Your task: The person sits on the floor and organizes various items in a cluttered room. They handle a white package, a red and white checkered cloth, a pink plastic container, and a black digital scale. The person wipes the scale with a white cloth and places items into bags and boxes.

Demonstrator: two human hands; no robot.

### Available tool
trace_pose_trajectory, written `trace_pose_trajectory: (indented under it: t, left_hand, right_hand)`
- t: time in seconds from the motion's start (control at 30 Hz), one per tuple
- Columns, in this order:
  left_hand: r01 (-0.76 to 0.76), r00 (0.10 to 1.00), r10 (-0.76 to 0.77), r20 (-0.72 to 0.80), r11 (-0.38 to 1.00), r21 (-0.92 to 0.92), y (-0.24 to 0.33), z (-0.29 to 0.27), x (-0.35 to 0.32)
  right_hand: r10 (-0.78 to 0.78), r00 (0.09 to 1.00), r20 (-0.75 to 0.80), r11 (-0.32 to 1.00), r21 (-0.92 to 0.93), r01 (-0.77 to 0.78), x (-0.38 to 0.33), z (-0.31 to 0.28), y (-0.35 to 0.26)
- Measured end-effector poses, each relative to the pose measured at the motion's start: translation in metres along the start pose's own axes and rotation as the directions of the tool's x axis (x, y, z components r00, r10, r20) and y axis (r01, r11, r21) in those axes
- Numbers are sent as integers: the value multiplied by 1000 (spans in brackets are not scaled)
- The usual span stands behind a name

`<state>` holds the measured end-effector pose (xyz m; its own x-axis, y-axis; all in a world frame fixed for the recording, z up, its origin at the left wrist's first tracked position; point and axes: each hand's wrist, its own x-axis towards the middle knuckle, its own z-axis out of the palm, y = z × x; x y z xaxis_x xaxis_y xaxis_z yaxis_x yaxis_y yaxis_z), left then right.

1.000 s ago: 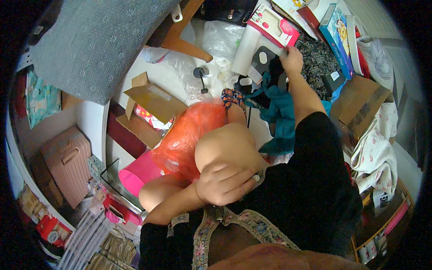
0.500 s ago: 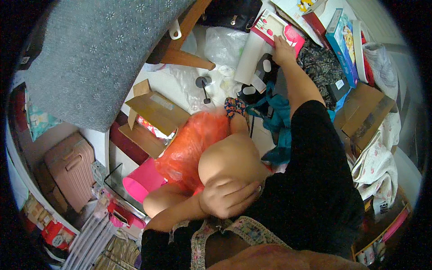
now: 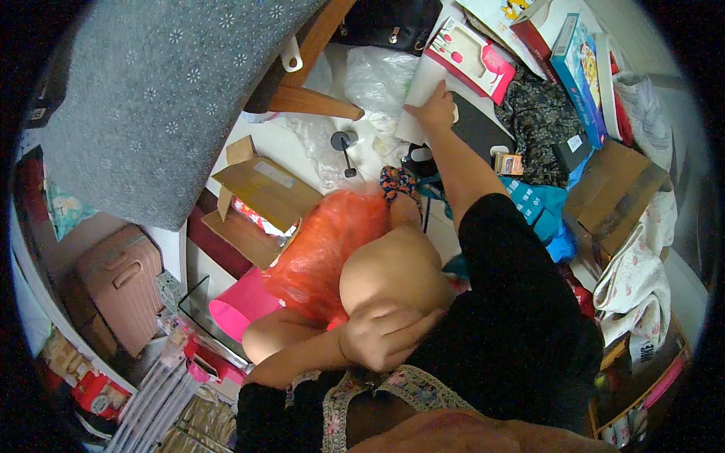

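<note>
My right hand (image 3: 434,112) reaches forward with thumb and index finger apart, touching a white sheet or roll (image 3: 411,124) on the floor. Just beyond it lies a pink and white box (image 3: 472,59) with a cut-out window. To its right is a flat black object (image 3: 483,128) with pale oval parts. My left hand (image 3: 385,332) is slightly blurred and rests across my bent leg, fingers extended and holding nothing visible. Beside that leg sits a crumpled red plastic bag (image 3: 325,249), next to a pink bin-like container (image 3: 242,302).
An open cardboard box (image 3: 268,192) stands left of the red bag. Clear plastic bags (image 3: 377,79) lie by a wooden leg (image 3: 313,102). On the right are dark patterned fabric (image 3: 532,113), a blue box (image 3: 578,75), a teal bag (image 3: 536,204) and another carton (image 3: 615,196).
My right hand has left the pink and white box, moving left and nearer onto the white sheet or roll. More of the teal bag shows right of my arm. My left hand stays on my leg.
</note>
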<state>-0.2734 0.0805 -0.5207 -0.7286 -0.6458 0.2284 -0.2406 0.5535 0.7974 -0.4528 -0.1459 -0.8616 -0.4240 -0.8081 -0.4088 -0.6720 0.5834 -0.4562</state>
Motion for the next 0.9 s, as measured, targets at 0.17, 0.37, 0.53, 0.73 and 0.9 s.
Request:
trace_pose_trajectory:
  t: [0.17, 0.37, 0.53, 0.73, 0.9]
  left_hand:
    - [5, 1000, -6, -29, 1000, -9, 1, 2, -8]
    - [15, 999, -16, -40, 1000, -23, 2, 0, -13]
    - [3, 994, -6, -106, 1000, -28, 1, 3, -16]
    - [-41, 998, 40, -51, 999, -14, -2, 2, -13]
    - [-14, 1000, 15, 13, 998, -53, -2, -6, -12]
  right_hand:
    - [125, 988, 87, 991, -67, -119, 0, 4, -30]
    - [135, 989, -67, 974, 193, -119, 21, 0, 11]
    - [73, 956, -285, 997, -18, -81, 16, -58, 63]
    - [-649, 692, -315, 760, -230, 608, 8, -64, 40]
    - [-745, 660, -98, 647, -350, 678, -10, 2, -8]
